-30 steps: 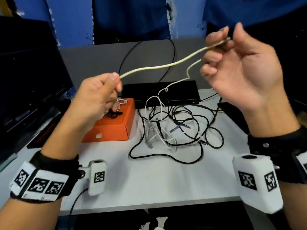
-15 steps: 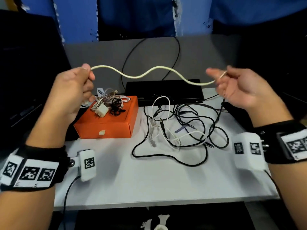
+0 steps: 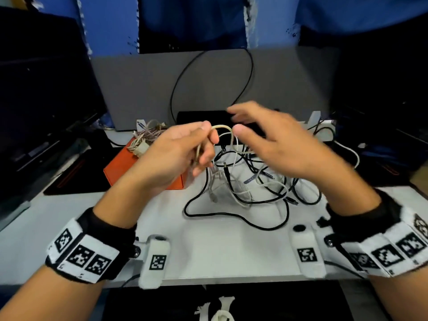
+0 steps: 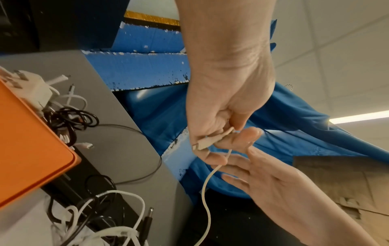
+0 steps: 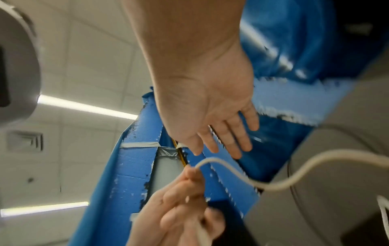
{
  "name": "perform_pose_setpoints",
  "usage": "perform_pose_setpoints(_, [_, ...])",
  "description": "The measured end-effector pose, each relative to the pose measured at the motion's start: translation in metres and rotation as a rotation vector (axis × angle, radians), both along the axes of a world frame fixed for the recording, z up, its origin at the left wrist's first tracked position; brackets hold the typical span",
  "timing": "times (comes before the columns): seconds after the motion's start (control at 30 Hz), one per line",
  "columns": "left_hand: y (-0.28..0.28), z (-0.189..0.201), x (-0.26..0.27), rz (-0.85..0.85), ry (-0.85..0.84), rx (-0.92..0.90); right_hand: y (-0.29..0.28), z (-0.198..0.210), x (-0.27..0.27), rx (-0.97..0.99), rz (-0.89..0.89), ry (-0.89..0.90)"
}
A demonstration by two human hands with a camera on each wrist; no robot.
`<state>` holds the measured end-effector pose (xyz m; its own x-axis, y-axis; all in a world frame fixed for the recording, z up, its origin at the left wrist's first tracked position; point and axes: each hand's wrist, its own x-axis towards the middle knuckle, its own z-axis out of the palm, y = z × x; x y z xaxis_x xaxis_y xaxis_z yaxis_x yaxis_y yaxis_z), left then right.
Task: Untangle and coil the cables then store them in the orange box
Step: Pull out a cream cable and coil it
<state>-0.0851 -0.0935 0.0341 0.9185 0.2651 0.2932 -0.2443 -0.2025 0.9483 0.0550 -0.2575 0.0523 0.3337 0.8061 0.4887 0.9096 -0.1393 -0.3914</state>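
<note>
A cream cable arches out of my left hand, which holds it in curled fingers above the table. In the left wrist view the left hand pinches the cable's plug and the cable hangs down. My right hand hovers just right of the loop with fingers spread; in the right wrist view the right hand is flat and empty, clear of the cable. The orange box sits at left with a pale cable bundle on top. A black-and-white cable tangle lies below the hands.
A black flat device and a grey panel stand behind the tangle. A dark monitor is at the left. Another white cable lies at the right. The white table ends at its front edge near my wrists.
The cream cable was stretched between both hands held apart. The hands have come together, the right hand has let go, and the cable now loops from the left hand.
</note>
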Motion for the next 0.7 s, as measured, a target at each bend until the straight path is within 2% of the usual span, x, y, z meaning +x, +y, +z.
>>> perform_pose_setpoints(0.03, [-0.005,0.000,0.000,-0.015,0.005,-0.004,0.005,-0.006,-0.002,-0.016,0.104,0.048])
perform_pose_setpoints(0.1, [-0.009,0.001,0.000,-0.024,0.000,-0.027,0.013,-0.016,-0.002,-0.013,0.159,0.082])
perform_pose_setpoints(0.27, [-0.006,0.002,-0.002,-0.104,-0.129,-0.252,0.021,-0.023,0.003,0.143,0.086,0.143])
perform_pose_setpoints(0.33, [-0.007,0.001,-0.001,-0.087,-0.204,-0.334,0.022,-0.025,0.001,0.062,0.018,0.072])
perform_pose_setpoints(0.4, [-0.009,0.002,0.000,-0.037,-0.269,-0.338,0.023,-0.028,-0.006,-0.121,-0.035,-0.067])
perform_pose_setpoints(0.47, [-0.008,0.002,0.000,0.047,-0.303,-0.218,0.022,-0.029,-0.015,-0.274,0.021,-0.156])
perform_pose_setpoints(0.53, [-0.008,-0.001,0.000,0.120,-0.294,-0.037,0.018,-0.027,-0.023,-0.347,0.094,-0.175])
perform_pose_setpoints(0.63, [-0.009,-0.010,0.002,0.179,-0.247,0.263,0.008,-0.017,-0.030,-0.378,0.190,-0.173])
perform_pose_setpoints(0.7, [-0.009,-0.012,0.003,0.156,-0.185,0.464,-0.002,-0.005,-0.031,-0.361,0.274,-0.118])
